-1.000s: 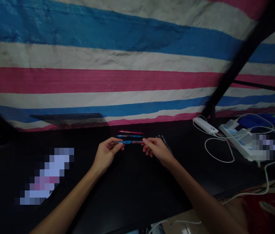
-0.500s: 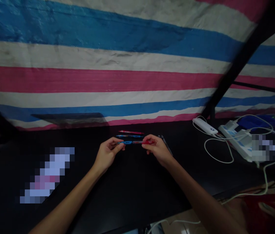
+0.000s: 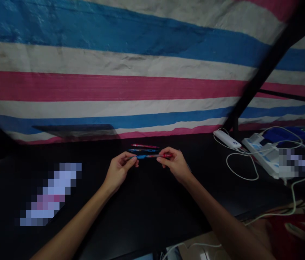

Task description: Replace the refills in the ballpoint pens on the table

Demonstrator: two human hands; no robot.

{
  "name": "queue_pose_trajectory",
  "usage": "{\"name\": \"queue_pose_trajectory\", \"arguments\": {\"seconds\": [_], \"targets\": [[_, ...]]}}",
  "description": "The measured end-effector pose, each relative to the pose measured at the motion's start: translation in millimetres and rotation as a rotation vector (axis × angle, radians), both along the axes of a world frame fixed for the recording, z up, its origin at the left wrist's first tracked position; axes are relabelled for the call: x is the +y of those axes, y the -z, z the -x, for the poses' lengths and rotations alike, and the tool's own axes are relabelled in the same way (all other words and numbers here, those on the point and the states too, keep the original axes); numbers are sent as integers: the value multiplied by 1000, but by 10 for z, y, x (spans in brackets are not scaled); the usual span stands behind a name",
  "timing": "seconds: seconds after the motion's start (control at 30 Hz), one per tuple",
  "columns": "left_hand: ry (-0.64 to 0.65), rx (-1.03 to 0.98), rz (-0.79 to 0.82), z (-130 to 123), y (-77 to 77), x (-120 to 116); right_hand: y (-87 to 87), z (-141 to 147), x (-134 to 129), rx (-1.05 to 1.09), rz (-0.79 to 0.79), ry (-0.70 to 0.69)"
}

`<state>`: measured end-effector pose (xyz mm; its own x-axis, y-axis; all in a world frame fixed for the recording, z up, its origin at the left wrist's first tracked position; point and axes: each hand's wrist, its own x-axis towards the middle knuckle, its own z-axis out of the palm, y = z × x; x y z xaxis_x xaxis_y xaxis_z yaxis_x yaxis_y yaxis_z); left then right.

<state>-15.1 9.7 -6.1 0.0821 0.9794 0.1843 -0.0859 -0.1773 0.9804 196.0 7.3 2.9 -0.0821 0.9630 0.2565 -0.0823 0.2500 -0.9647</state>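
Observation:
My left hand (image 3: 120, 169) pinches the blue end of a pen (image 3: 142, 157) held level above the black table. The red end (image 3: 166, 155) of the same line is between the fingers of my right hand (image 3: 174, 163); whether this is one pen or two joined parts I cannot tell. Just beyond lie a blue pen (image 3: 141, 150) and a red pen (image 3: 144, 146), side by side. A dark, thin item, partly hidden, lies behind my right hand.
On the black table (image 3: 147, 202), a white power strip (image 3: 263, 155), a white device (image 3: 227, 139) and looping cables lie at the right. A blurred-out item (image 3: 53, 191) lies at the left. Behind hangs a striped sheet (image 3: 114, 88), with a dark slanting bar (image 3: 260, 76).
The held blue part has turned slightly, and its clip shows differently. Both hands keep their grip and have hardly moved. The view has shifted slightly.

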Motion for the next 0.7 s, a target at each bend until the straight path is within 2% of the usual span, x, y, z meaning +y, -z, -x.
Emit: {"name": "queue_pose_trajectory", "arguments": {"seconds": [0.43,0.57,0.7], "targets": [[-10,-89,40,13,-31,-9,1,-26,26,128,33,-22],[-33,-113,50,32,-48,-1,-13,-35,31,184,81,-43],[-42,-149,63,42,-62,6,-38,-47,47,283,152,-5]]}}
